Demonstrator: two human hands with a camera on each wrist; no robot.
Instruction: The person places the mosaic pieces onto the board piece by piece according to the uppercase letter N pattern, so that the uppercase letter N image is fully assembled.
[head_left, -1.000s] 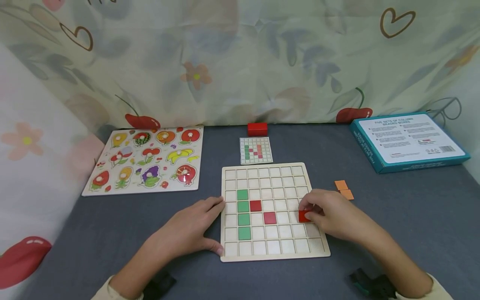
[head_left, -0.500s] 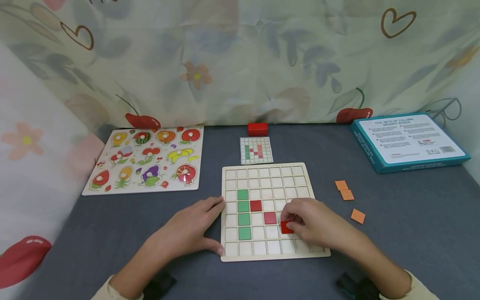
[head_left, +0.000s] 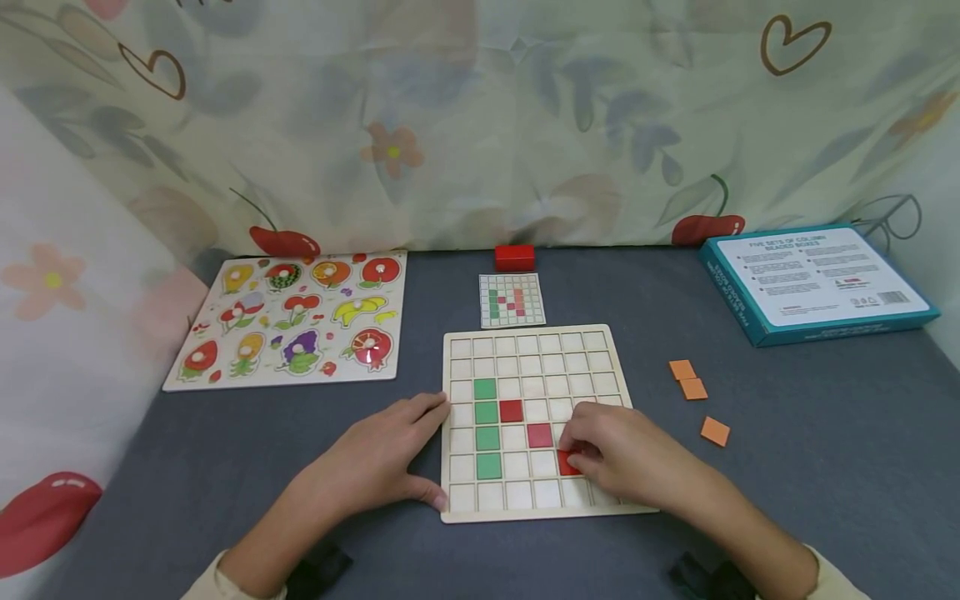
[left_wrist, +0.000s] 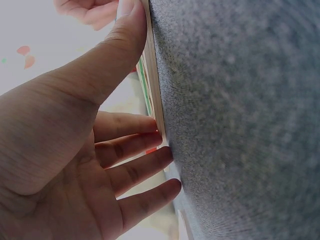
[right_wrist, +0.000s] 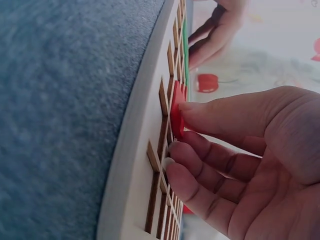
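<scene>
A wooden grid board (head_left: 551, 514) lies flat on the dark cloth. Along its left edge my left hand (head_left: 386, 450) rests thumb and fingertips against the side, fingers extended. Over the board's lower right part, my right hand (head_left: 626, 450) pinches a red square tile (head_left: 568, 463) by thumb and fingers; in the right wrist view this red tile (right_wrist: 177, 112) tilts against the grid's slots. Several green tiles (head_left: 487, 438) form a column at the left of the grid. Two more reddish tiles (head_left: 511, 411) sit diagonally in cells beside them.
Behind the board lie a small pattern card (head_left: 512, 301) and a red block (head_left: 514, 257). Three orange tiles (head_left: 693, 389) lie to its right. A fruit picture puzzle (head_left: 292, 321) is at left, a teal box (head_left: 817, 283) at right, a patterned curtain (head_left: 480, 167) behind.
My right hand has carried the red tile leftward from the board's right side and down to the cell it now touches, uncovering a third orange tile. My left hand has stayed put.
</scene>
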